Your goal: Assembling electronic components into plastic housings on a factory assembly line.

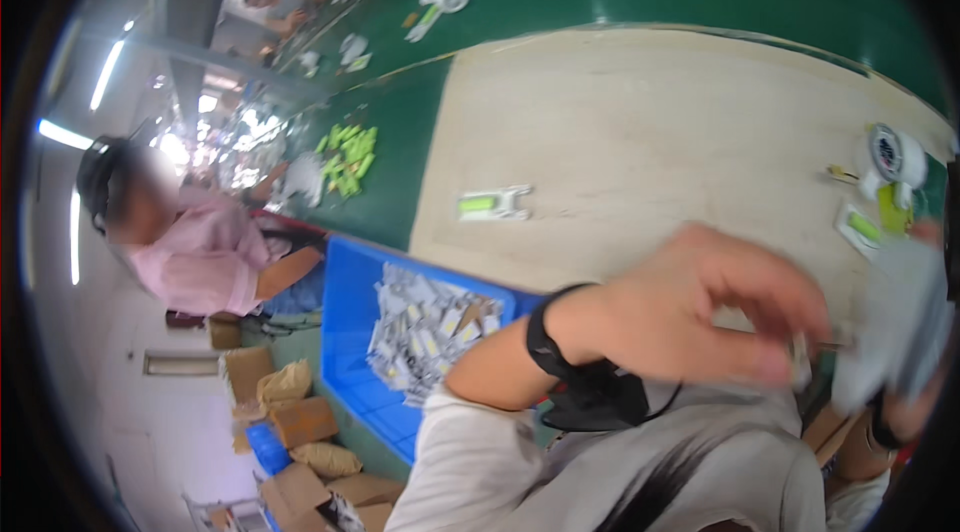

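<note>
Left-hand grip: left hand (pixel 690 317) is hovering at the near edge of the beige board (pixel 640 122), right of its middle, fingers curled toward the thumb, gap narrow; a small pale bit (pixel 800 362) is showing by the fingertips, blur is hiding whether it's pinched.
Right-hand grip: right hand (pixel 915 407) is sitting off the board's near right corner, smeared against a pale grey shape (pixel 895 322); can't tell if it's gripping.
White tray: white tray (pixel 503 203) is lying on the board's left half, untouched, green block (pixel 478 204) sitting in it; that much is looking done.
Round unit: white round unit (pixel 905 160) is standing at the board's right edge; second tray (pixel 850 232), also carrying green, is lying just beside it. Not seeing whether the two are joined, so calling that unclear.
Loose greens: loose green blocks (pixel 348 157) are lying heaped on the green bench (pixel 410 152), left of the board, outside any tray; looking like work left.
Blue bin: blue bin (pixel 350 322) is standing off the board's near left corner, holding many white pieces (pixel 425 332); finished or waiting, can't tell.
Progress: judging it partway through a batch.
Co-worker: pink-shirted person (pixel 215 262) is sitting left of the board, arm reaching toward the bench.
</note>
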The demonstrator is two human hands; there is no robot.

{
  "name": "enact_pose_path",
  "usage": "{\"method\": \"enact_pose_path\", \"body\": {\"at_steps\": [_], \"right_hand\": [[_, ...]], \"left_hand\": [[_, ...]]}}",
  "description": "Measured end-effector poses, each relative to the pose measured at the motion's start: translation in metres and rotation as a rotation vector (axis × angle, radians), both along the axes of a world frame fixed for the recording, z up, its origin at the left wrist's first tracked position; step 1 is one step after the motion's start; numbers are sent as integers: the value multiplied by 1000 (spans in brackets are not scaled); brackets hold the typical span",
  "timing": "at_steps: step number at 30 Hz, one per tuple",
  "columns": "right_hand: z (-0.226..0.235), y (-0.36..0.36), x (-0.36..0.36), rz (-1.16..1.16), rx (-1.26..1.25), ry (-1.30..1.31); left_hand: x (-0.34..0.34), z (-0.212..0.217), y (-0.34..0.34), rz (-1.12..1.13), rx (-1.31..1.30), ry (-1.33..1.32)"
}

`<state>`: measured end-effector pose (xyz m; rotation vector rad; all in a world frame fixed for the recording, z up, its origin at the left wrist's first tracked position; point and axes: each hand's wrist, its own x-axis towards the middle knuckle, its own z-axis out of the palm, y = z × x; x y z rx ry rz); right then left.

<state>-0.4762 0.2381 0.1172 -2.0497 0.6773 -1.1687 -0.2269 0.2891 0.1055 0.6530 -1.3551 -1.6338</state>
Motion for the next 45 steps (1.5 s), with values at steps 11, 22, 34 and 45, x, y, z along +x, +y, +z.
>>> {"method": "enact_pose_path", "body": {"at_steps": [11,22,34,45], "right_hand": [[-52,-51,31,-36,919,-511],[-70,-27,7,253,962,-173],[-95,5,43,361,945,116],[-108,35,65,403,416,414]], "left_hand": [[46,-29,-215,462,215,-202],[133,-58,-241,966,175,-653],[178,-64,52,1332,69,-600],[225,-72,117,1885,-405,-1688]]}}
